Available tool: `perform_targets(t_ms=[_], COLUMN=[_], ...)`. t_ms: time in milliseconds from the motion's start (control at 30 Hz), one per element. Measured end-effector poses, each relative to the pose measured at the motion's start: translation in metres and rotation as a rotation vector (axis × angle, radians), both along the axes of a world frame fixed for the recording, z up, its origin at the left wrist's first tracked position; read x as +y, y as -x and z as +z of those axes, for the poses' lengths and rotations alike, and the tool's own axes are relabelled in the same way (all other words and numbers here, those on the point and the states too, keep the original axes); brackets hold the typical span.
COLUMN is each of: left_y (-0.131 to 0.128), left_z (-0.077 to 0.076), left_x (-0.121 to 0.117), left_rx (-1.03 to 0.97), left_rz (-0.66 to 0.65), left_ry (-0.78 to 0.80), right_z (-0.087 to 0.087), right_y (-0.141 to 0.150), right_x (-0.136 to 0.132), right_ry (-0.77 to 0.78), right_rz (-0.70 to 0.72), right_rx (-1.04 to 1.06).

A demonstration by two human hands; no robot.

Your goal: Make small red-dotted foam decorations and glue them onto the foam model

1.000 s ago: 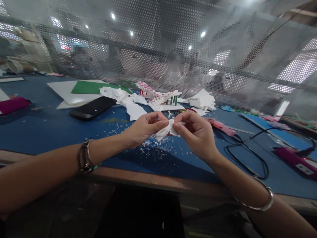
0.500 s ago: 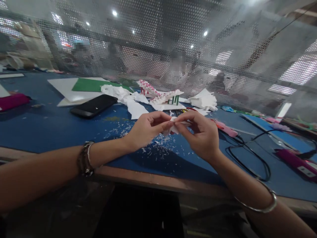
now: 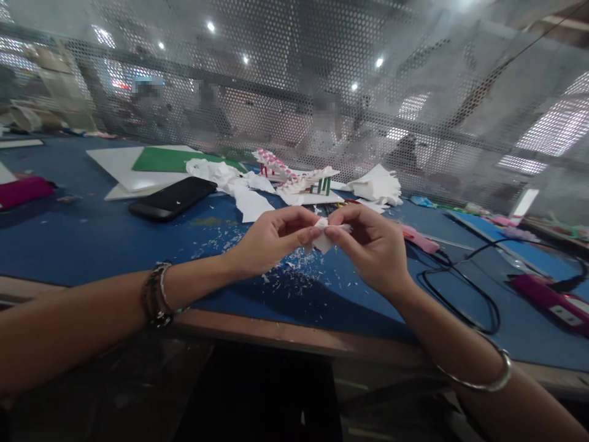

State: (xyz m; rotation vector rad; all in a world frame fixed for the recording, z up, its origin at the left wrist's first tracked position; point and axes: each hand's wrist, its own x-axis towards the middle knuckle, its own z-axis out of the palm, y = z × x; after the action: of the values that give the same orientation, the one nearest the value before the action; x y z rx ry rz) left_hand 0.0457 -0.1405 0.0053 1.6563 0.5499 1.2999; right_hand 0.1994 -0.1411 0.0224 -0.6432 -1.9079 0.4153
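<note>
A small folded piece of white paper (image 3: 323,241) is pinched between my two hands, above the blue table. My left hand (image 3: 271,241) grips its left side between thumb and fingertips. On the other side, the thumb and index finger of my right hand (image 3: 373,245) press the paper together. Small white paper scraps (image 3: 299,276) lie scattered on the table below. Just behind my hands stands a small paper model (image 3: 294,178) with pink-and-white trim and green and red posts. Part of the white piece is hidden by my fingers.
A black phone (image 3: 172,198) lies to the left, by white sheets (image 3: 115,162), a green sheet (image 3: 159,158) and crumpled white paper (image 3: 218,172). To the right are a pink glue gun (image 3: 419,238), a black cable (image 3: 460,301) and a purple power strip (image 3: 547,298). Perforated metal mesh (image 3: 276,67) rises behind.
My fingers have shifted slightly on the white paper, and more of its lower flap shows between them. Both hands stay in nearly the same place.
</note>
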Motion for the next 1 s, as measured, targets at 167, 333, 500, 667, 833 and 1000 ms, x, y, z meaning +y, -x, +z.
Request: perform_targets(t_ms=[167,333,500,667,833,1000], left_y=[0.002,0.002,0.003,0.003,0.002,0.002], left_z=[-0.001,0.0,0.0,0.0,0.001,0.001], left_x=[0.002,0.005,0.006,0.007,0.007,0.008], left_rx=[0.044,0.082,0.117,0.161,0.133,0.111], left_rz=[0.04,0.085,0.124,0.14,0.108,0.057], left_ry=[-0.094,-0.093,-0.099,-0.12,-0.091,-0.046], right_z=[-0.002,-0.005,-0.005,0.0,0.005,0.008], right_y=[-0.001,-0.004,-0.007,-0.008,-0.011,-0.015], right_x=[0.0,0.002,0.003,0.002,0.003,0.006], right_ry=[-0.021,-0.136,-0.304,-0.423,-0.474,-0.549], right_rz=[-0.004,-0.054,-0.083,-0.046,-0.055,-0.047], right_rx=[-0.04,-0.094,-0.199,-0.287,-0.359,-0.448])
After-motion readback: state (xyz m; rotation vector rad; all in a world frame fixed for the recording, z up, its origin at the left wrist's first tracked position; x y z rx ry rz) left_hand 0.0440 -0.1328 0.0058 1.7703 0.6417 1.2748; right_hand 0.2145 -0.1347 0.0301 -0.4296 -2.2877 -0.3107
